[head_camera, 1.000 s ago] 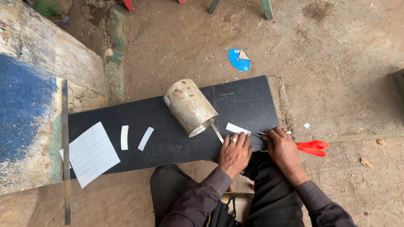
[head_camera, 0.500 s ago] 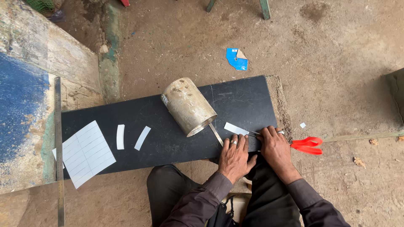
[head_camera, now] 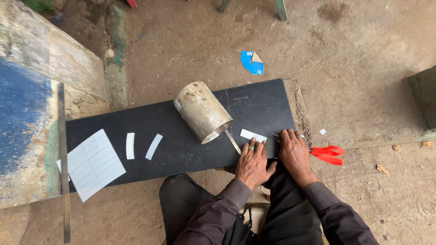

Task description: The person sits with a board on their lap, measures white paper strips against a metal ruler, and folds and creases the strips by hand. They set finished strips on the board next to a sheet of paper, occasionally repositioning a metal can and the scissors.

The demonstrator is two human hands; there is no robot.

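Note:
My left hand (head_camera: 252, 161) lies flat, palm down, on the near edge of a long black board (head_camera: 150, 122). Beside it, my right hand (head_camera: 293, 152) rests flat on the board's right end, over the blades of red-handled scissors (head_camera: 328, 154) whose handles stick out to the right. A small white paper strip (head_camera: 253, 135) lies just beyond both sets of fingertips. A dull metal cylinder (head_camera: 202, 111) lies on its side on the board, left of the strip, with a thin metal rod (head_camera: 232, 141) reaching from its mouth toward my left hand.
Two curved white strips (head_camera: 130, 145) (head_camera: 154, 146) and a ruled white sheet (head_camera: 93, 163) lie on the board's left part. A long metal ruler (head_camera: 63, 163) lies along the left edge by a painted slab (head_camera: 27, 113). A blue scrap (head_camera: 252, 62) lies on the dirt floor behind.
The view has shifted a little. Both hands stay in the same places at the board's near right edge, and the scissors still lie under my right hand.

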